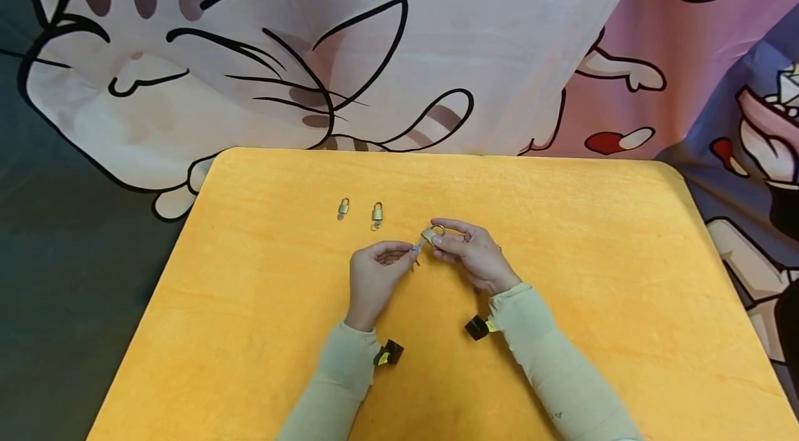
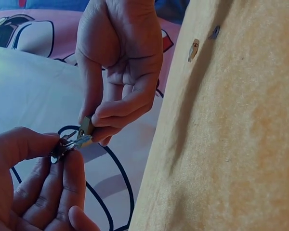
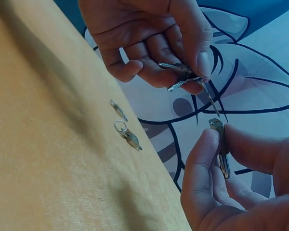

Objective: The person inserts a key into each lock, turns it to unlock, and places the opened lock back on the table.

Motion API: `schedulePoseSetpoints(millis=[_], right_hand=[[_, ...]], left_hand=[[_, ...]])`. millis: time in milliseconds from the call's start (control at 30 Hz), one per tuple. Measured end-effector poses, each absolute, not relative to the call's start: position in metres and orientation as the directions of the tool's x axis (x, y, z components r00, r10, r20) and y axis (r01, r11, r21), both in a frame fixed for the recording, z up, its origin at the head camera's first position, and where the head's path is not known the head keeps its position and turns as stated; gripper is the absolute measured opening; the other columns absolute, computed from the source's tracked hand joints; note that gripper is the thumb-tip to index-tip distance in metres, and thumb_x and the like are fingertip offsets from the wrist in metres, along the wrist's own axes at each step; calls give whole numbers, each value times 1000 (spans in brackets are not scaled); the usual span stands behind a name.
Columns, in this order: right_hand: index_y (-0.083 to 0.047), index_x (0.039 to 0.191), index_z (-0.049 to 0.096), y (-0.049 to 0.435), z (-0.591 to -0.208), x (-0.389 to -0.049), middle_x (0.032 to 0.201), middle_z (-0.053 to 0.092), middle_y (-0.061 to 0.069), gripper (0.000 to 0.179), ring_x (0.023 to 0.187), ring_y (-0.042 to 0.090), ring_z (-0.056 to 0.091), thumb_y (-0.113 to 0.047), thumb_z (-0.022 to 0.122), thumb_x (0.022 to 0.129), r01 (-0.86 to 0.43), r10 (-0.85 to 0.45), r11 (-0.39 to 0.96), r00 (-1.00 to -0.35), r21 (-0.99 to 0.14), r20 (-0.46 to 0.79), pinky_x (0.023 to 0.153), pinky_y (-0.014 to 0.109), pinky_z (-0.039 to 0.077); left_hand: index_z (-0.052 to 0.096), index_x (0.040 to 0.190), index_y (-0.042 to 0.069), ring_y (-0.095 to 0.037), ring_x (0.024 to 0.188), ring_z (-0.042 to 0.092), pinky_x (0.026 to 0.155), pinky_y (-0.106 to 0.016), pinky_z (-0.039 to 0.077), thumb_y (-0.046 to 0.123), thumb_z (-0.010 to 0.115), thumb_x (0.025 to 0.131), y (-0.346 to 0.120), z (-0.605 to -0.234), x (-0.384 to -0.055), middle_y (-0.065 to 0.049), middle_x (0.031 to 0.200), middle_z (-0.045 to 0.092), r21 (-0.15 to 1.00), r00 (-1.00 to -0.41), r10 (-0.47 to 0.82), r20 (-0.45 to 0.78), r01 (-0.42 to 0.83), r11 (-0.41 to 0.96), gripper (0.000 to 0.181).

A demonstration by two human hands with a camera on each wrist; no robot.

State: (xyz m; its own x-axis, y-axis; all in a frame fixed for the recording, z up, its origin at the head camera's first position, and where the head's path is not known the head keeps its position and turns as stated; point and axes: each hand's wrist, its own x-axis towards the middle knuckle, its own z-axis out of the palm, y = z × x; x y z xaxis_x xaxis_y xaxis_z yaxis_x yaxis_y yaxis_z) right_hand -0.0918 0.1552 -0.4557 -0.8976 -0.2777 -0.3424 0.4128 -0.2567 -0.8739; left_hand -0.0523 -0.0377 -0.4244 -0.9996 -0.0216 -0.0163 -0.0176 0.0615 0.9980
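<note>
My left hand (image 1: 376, 281) pinches a small bunch of silvery keys (image 3: 175, 86) between thumb and fingers. One key points toward the brass padlock (image 3: 216, 131) in my right hand (image 1: 474, 255). Thumb and fingers of the right hand grip this padlock by its body, and its keyhole end faces the keys. In the right wrist view a narrow gap shows between the key's tip and the padlock. Farther back on the table lie two more small brass padlocks, a left one (image 1: 343, 208) and a right one (image 1: 377, 213), each with a small piece at its lower end.
The yellow table (image 1: 593, 288) stretches under both hands. Behind its far edge hangs a cloth (image 1: 499, 46) printed with cartoon cats. A small black device is strapped at each wrist, over the pale green sleeves (image 1: 549, 358).
</note>
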Motion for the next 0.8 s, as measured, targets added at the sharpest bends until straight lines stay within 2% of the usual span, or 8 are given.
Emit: schedulePoseSetpoints(millis=[233,400,633,800], right_hand=[[10,145,43,155,-457,-92,110,69,8,51,101,20,69,3,60,98,399,-281,-251,-902,-882,-328,84,26,56],[9,146,44,155,-457,-91,110,70,8,53,101,22,69,2,62,97,384,-291,-236,-905,-893,-312,85,28,56],[9,144,46,153,-457,-90,92,74,4,52,90,21,72,4,64,95,344,-272,-232,-921,-910,-279,83,30,58],[12,142,45,152,-458,-90,91,74,4,53,88,22,71,6,65,94,309,-258,-237,-934,-921,-246,82,31,58]], left_hand=[[76,94,-8,-33,80,73,68,-23,57,0,78,85,-38,-424,-52,-18,89,75,997,-999,-14,-31,-32,71,12],[77,94,-7,-33,81,74,67,-23,57,2,79,85,-39,-442,-57,-18,90,75,995,-999,-13,-52,-53,86,13],[79,93,1,-25,79,74,67,-24,57,10,84,83,-37,-457,-59,-12,89,76,996,-996,-75,-47,-53,69,14],[79,90,4,-20,74,74,66,-26,58,10,84,82,-33,-458,-58,-9,83,76,996,-992,-116,-53,-61,69,11]])
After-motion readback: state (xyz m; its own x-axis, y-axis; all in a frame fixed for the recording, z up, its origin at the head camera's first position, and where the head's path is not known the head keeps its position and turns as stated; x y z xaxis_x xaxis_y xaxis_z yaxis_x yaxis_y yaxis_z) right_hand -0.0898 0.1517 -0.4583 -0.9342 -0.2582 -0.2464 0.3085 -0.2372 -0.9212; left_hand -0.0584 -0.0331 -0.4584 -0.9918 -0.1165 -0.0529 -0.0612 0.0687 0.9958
